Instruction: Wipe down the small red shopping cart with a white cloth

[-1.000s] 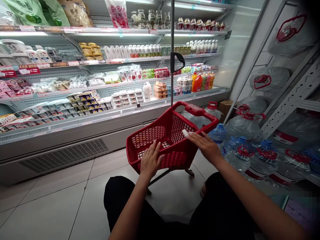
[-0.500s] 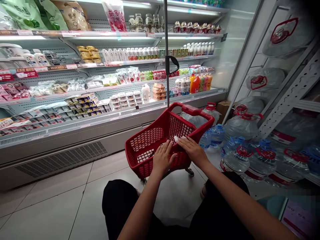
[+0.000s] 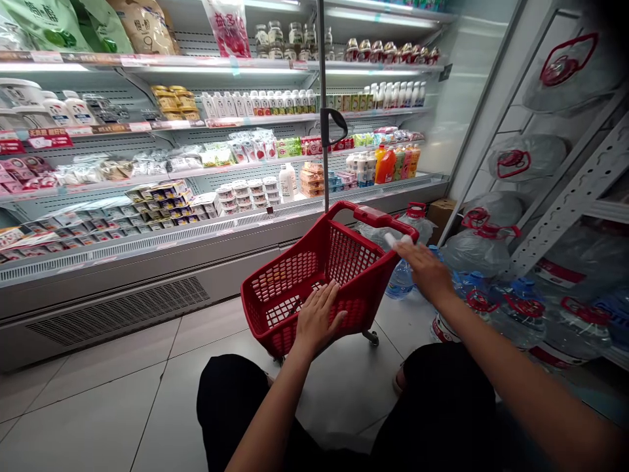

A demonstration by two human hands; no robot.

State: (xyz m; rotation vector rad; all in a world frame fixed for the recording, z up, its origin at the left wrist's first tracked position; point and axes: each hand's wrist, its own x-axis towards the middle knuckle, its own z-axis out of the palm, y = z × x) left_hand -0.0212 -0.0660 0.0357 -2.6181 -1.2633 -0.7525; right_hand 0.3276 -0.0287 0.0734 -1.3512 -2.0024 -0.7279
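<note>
A red plastic shopping cart (image 3: 366, 305) with a mesh basket stands in front of me on the floor. My left hand (image 3: 318, 316) lies on its near rim, fingers stretched out together. At the right end of the cart's handle, my right hand (image 3: 430, 272) holds a small white wad that looks like tissue (image 3: 394, 240) between its fingertips, touching or very near the red plastic. A few small dark items, too unclear to name, show inside the basket.
Behind the cart runs a refrigerated display case (image 3: 230, 275) with yogurt cups, bottles and bags on its shelves. A thin grey pole with a black loop grip (image 3: 337, 126) rises behind the cart. Large water bottles (image 3: 545, 311) crowd the right, beside a white metal rack (image 3: 590, 174).
My right hand has moved right and up from the near rim to the handle's end, taking the white wad along. My left hand stays on the rim.
</note>
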